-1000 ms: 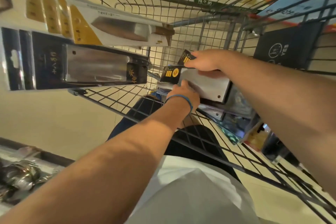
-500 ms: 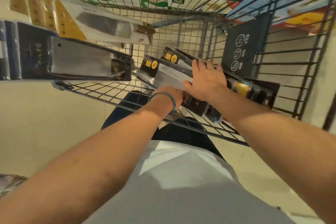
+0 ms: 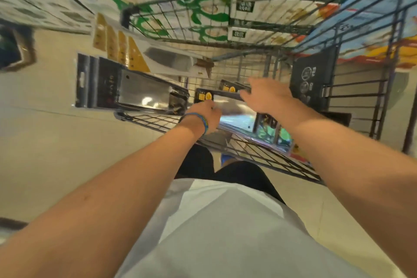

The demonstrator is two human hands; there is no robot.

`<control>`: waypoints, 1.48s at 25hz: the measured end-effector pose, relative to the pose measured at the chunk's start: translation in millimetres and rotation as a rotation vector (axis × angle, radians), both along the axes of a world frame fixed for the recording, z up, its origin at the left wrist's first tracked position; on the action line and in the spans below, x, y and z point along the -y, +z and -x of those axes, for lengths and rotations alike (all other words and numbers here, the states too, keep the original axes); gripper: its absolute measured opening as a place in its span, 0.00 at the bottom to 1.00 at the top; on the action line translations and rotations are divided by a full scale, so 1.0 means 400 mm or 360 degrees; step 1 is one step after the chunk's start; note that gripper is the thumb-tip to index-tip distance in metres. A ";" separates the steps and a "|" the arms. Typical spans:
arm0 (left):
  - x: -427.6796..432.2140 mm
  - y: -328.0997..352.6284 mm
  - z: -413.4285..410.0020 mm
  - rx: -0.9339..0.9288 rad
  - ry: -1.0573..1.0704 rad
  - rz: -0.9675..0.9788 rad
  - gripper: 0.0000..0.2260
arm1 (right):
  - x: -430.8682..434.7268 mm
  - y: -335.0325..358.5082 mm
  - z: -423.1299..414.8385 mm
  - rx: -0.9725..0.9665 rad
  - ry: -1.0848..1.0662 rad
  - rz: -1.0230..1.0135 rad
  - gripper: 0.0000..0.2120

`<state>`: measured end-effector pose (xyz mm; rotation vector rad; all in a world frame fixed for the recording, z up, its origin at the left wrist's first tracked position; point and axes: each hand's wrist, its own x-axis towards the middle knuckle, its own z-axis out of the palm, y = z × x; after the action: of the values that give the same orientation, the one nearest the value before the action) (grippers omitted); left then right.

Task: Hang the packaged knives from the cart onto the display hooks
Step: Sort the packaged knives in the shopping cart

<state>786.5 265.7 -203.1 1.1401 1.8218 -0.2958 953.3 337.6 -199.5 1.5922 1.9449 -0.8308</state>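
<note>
Down in the cart (image 3: 121, 116), right grip (image 3: 268, 97) has lifted off the knife pack (image 3: 234, 109), fingers spread. Left grip (image 3: 203, 113) pinches its edge, looks ready to pull.

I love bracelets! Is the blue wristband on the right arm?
No, the blue wristband sits just behind the left hand, on that arm.

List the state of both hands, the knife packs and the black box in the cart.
left hand, gripping the near edge of the silver cleaver pack.
right hand, open, fingers spread above that pack.
silver cleaver pack, tilted in the cart, not yet hung.
black-card cleaver packs, stacked at the cart's left edge, hang hole empty.
gold-card knife packs, fanned; hooked or not, cannot tell.
black box, upright against the cart's side.
</note>
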 end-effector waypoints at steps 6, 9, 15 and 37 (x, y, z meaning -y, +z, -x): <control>-0.029 0.055 0.216 0.0194 0.0768 -0.0068 0.10 | 0.011 -0.005 0.208 -0.0220 0.0070 -0.0105 0.21; -0.041 0.095 0.286 0.0526 0.1307 -0.0074 0.06 | -0.020 0.005 0.341 -0.0385 0.0115 -0.0152 0.26; -0.010 0.108 0.431 0.0637 0.1229 -0.0163 0.11 | -0.150 0.012 0.628 -0.0431 0.0341 -0.0288 0.58; 0.031 0.087 0.493 0.0829 0.1507 -0.0039 0.23 | -0.150 0.064 0.406 -0.0994 -0.1184 -0.0476 0.29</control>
<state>589.4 253.5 -168.2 0.2267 1.6731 0.5287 791.0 397.6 -173.8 2.5408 1.9091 -1.5280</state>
